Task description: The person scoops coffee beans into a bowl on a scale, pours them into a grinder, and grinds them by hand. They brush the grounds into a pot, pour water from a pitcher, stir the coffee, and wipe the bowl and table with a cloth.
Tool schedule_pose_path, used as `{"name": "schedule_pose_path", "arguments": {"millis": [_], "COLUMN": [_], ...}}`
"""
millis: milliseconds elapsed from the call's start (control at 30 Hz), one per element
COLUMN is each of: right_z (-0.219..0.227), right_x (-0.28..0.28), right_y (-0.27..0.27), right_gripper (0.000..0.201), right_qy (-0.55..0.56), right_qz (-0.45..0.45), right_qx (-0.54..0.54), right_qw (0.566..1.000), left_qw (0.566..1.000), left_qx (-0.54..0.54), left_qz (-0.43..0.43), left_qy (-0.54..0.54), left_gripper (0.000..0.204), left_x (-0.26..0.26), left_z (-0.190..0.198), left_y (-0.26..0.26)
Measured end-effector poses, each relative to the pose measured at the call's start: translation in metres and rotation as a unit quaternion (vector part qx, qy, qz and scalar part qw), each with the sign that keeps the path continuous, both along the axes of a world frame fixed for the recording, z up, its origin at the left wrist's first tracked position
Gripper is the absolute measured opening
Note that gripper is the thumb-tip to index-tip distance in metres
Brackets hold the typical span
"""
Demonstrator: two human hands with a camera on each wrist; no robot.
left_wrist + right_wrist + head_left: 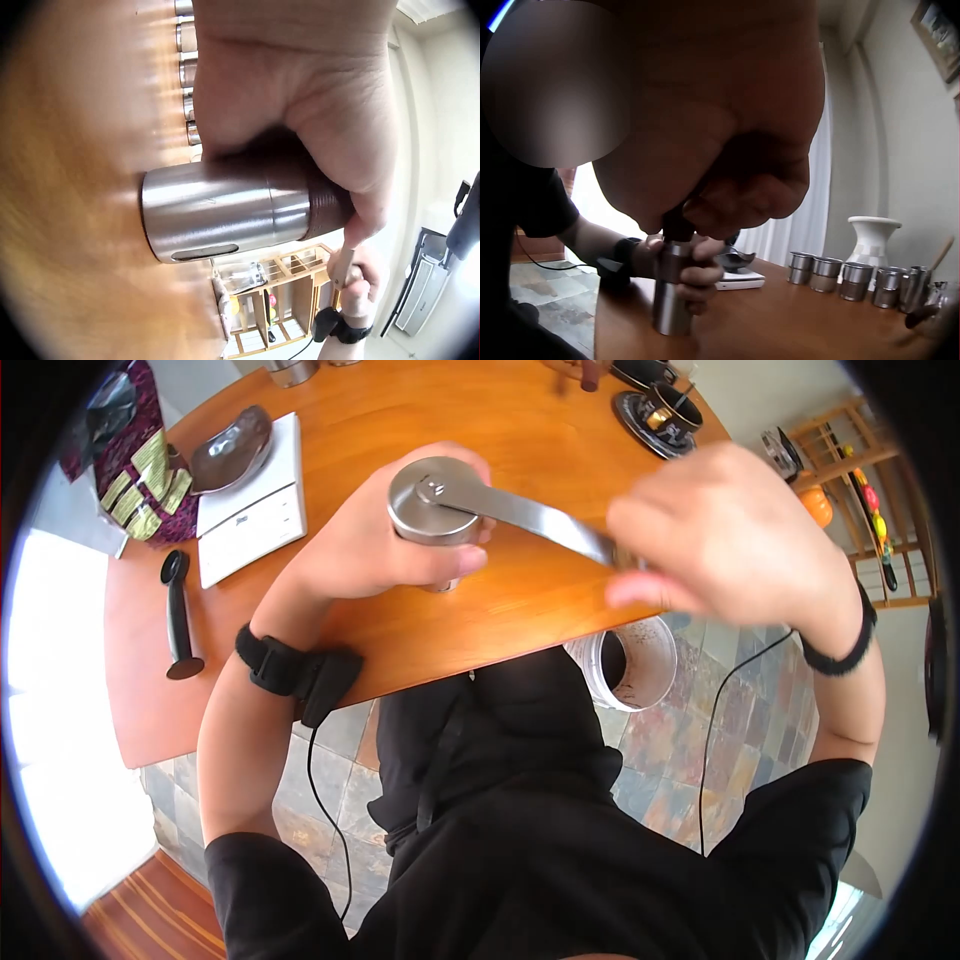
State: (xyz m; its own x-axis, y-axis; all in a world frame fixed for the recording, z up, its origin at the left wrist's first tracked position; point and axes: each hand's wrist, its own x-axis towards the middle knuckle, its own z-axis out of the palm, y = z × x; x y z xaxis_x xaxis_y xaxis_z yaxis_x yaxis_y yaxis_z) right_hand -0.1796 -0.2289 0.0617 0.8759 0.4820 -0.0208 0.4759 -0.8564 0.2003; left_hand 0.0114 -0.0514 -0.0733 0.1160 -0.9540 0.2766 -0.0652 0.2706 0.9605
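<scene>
A steel hand coffee grinder [420, 525] stands upright on the wooden table near its front edge. My left hand [365, 535] wraps round its upper body, thumb toward me; in the left wrist view the lower steel barrel [217, 210] shows bare, with a slot in its side. From the lid, a flat metal crank arm [540, 520] reaches out to the right. The fingers of my right hand [725, 530] curl round the knob at its end, hiding most of it. The right wrist view shows this fist close up, above the grinder.
Left of the grinder are a white scale [250, 535] bearing a dark bowl [235, 452], a patterned bag [150, 475] and a black scoop [178, 615]. A cup [675, 410] sits far right. Several steel canisters [855, 281] line the table. Below stands a white bucket [655, 665].
</scene>
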Motion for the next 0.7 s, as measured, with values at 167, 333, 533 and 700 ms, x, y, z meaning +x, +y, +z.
{"name": "schedule_pose_path", "arguments": {"millis": [167, 333, 533, 700], "right_z": [0.002, -0.002, -0.004, -0.012], "right_x": [0.013, 0.054, 0.109, 0.159], "right_y": [0.049, 0.084, 0.104, 0.089], "right_gripper": [0.034, 0.03, 0.029, 0.028], "right_qy": [0.082, 0.089, 0.021, -0.077], "right_qz": [0.082, 0.132, 0.173, 0.148], "right_qx": [0.071, 0.106, 0.126, 0.091], "right_qw": [0.991, 0.982, 0.977, 0.982], "left_qw": [0.999, 0.995, 0.99, 0.991], "left_qx": [0.029, -0.036, -0.06, -0.044], "left_qz": [0.017, 0.075, 0.126, 0.125], "left_qy": [0.01, -0.058, 0.002, 0.012], "left_gripper": [0.049, 0.043, 0.041, 0.044], "left_x": [0.008, 0.004, -0.004, 0.004], "left_z": [-0.002, 0.008, 0.003, -0.013], "left_y": [-0.003, -0.001, 0.022, 0.0]}}
